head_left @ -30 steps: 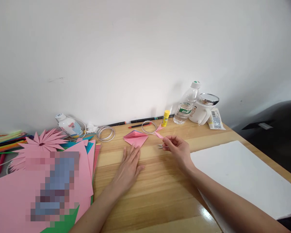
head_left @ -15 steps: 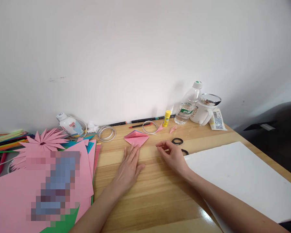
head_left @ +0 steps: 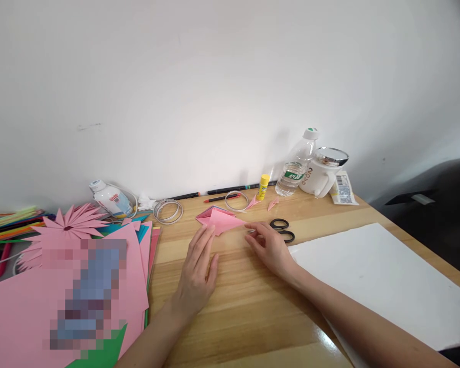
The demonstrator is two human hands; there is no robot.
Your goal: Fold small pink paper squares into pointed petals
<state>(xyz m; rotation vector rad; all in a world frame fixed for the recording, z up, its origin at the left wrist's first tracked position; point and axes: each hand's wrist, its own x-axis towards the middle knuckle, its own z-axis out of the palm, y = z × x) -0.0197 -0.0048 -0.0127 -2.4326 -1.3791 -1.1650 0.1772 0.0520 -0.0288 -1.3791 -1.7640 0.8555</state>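
Over to the right juts a pointed flap [head_left: 227, 223] of the folded pink paper [head_left: 203, 219], where half a second ago only a compact diamond showed; one layer looks turned out, so the folding seems mid-step. It lies on the wooden table [head_left: 230, 291], ahead of both hands. Left hand [head_left: 197, 271]: fingers extended, tips resting on the paper, grasping nothing. Right hand [head_left: 270, 248]: fingers curled beside the flap's tip; pinching it or not, I can't tell. Black-handled scissors [head_left: 282, 232] lie just beyond, pink scraps [head_left: 273, 203] and yellow glue stick [head_left: 263, 187] farther back.
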